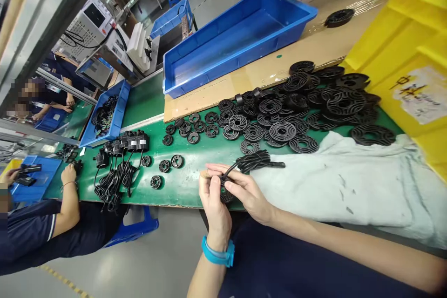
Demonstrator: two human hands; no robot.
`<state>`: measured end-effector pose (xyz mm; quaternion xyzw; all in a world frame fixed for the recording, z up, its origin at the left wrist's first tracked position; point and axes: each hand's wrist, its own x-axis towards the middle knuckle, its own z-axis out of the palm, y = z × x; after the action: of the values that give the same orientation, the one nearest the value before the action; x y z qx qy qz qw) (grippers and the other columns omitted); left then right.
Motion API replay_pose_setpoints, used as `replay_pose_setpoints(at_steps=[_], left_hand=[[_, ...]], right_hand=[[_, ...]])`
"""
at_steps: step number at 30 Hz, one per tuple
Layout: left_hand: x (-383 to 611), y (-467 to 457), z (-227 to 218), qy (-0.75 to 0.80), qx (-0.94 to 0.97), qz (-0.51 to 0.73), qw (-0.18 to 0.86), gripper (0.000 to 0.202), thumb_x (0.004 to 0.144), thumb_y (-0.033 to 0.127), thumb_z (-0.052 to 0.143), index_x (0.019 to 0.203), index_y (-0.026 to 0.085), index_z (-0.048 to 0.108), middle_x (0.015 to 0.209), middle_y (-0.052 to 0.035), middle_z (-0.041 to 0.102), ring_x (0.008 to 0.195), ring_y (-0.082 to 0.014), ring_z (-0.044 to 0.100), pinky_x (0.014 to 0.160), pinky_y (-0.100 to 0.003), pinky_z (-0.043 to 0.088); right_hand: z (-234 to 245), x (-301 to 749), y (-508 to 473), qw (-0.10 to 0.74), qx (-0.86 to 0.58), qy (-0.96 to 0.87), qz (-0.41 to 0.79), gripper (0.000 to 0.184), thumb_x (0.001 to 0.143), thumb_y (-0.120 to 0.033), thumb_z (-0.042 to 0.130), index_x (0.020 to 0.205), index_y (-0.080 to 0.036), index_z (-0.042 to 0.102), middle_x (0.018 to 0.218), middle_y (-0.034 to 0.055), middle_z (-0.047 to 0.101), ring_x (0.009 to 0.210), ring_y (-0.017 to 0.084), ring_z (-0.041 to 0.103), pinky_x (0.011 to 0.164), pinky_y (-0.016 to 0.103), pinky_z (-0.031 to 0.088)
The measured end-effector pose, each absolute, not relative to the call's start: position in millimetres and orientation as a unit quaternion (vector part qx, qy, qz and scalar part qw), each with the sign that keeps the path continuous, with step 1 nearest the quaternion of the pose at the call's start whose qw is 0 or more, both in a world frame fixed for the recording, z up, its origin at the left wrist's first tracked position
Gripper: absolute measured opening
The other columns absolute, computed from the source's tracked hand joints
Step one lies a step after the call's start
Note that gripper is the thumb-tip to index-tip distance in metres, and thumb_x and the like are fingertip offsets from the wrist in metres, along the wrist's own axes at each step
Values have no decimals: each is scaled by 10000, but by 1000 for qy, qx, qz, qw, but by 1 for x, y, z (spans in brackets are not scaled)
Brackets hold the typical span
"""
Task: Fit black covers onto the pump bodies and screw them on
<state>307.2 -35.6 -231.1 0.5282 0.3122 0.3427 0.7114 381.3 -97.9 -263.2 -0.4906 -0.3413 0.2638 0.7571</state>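
Note:
My left hand, with a blue band at the wrist, and my right hand meet at the table's front edge. Between their closed fingers and thumbs is a black corded part with a round, slotted face; the fingers hide much of it. Its black cable, bundled in loops, runs up over the right hand's fingers and lies at the edge of a white cloth. Several small black slotted discs lie to the left of my hands. Beyond them spreads a pile of larger black slotted rings.
A long blue tray stands on cardboard at the back. At right are a yellow bin and the cloth. Black corded units sit at left, near a blue bin of cables. A co-worker's arm reaches in there.

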Motion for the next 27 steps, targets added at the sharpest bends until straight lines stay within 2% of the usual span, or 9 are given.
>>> replay_pose_setpoints(at_steps=[5,12,16,20,23,27], left_hand=[[309,-35,-236,329,517,350,709,327,870,507,774,860,208,641,899,-4,634,895,-173,642,854,-284,529],[310,-33,-240,356,506,353,702,344,869,533,780,868,215,646,915,-1,625,902,-168,625,859,-277,526],[307,-29,-239,319,504,336,729,299,927,517,720,966,224,675,974,-6,627,944,-162,613,885,-258,515],[303,-20,-241,263,482,306,777,302,929,493,713,1074,228,700,1024,-19,627,1005,-174,602,934,-261,507],[302,-17,-245,256,484,309,778,300,920,458,726,1102,220,708,1028,-28,637,985,-174,607,919,-260,509],[305,-19,-253,266,477,335,768,310,885,479,759,1039,213,713,985,-25,640,924,-168,611,870,-256,519]], right_hand=[[-264,386,-94,771,-471,-323,282,408,994,-516,639,1304,-278,759,1363,92,725,1320,299,635,1170,470,490],[-261,391,-88,758,-484,-339,276,385,1023,-516,591,1261,-282,782,1325,82,747,1291,291,658,1155,470,505],[-260,395,-85,748,-503,-338,272,406,1014,-549,590,1229,-273,796,1300,84,758,1287,294,655,1138,450,515],[-258,401,-81,748,-486,-320,318,423,999,-544,616,1268,-258,773,1293,95,760,1223,287,697,1109,444,539],[-259,403,-80,754,-464,-311,345,441,970,-532,664,1283,-238,759,1301,111,755,1191,292,716,1082,448,560],[-265,401,-79,767,-459,-305,328,376,959,-493,690,1227,-247,787,1307,105,754,1206,289,709,1090,435,553]])
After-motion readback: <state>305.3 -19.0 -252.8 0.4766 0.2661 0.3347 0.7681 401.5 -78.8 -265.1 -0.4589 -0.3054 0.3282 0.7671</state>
